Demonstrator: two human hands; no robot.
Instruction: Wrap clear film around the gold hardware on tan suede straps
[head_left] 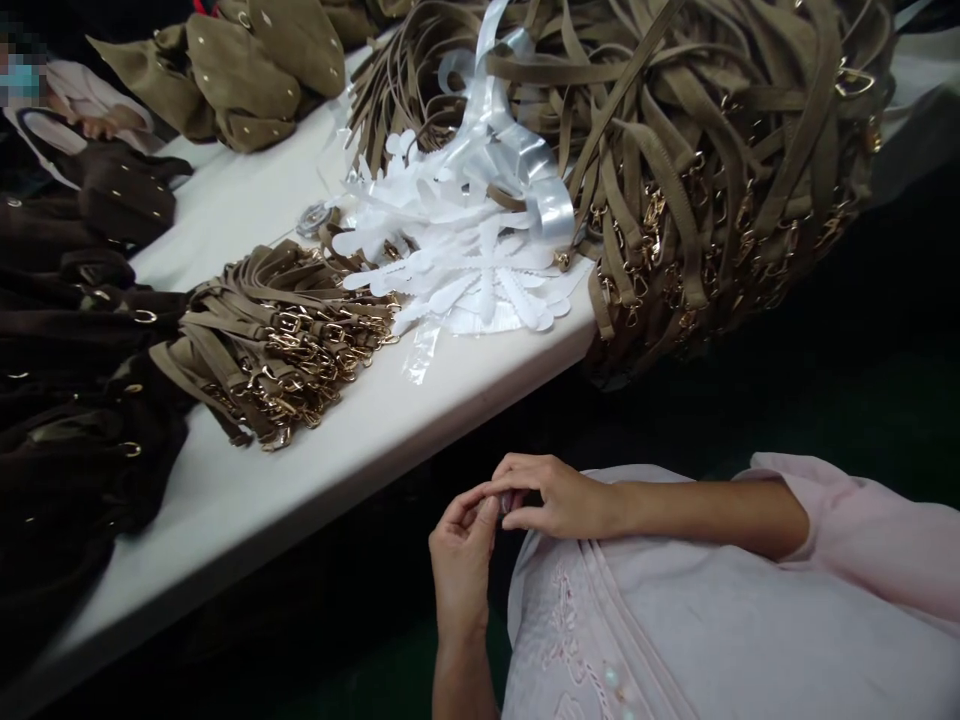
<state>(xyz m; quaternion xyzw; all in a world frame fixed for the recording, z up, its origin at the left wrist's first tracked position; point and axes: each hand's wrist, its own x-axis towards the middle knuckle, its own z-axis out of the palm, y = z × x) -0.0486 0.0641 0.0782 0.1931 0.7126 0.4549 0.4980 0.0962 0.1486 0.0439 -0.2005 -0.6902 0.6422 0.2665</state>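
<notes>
In the lower middle, in front of the table edge, my two hands meet. My left hand [461, 545] is closed, its thumb and index finger pinched together. My right hand [555, 498] reaches in from the right with bent fingers, its fingertips touching those of the left. Something small and dark seems to sit between the fingertips, too hidden to name. Nearest on the table are white cut-out pieces [487, 285] with scalloped arms, piled beside a shiny clear plastic strip [546, 190]. Left of them lies a bundle of short olive straps [262, 310] with gold clasps.
A large heap of olive straps [675, 170] with gold hooks hangs over the right edge of the white table [420, 430]. Dark brown bags [67, 370] line the left side, with olive bags [247, 80] at the back. Another person's hand [101, 127] shows at upper left.
</notes>
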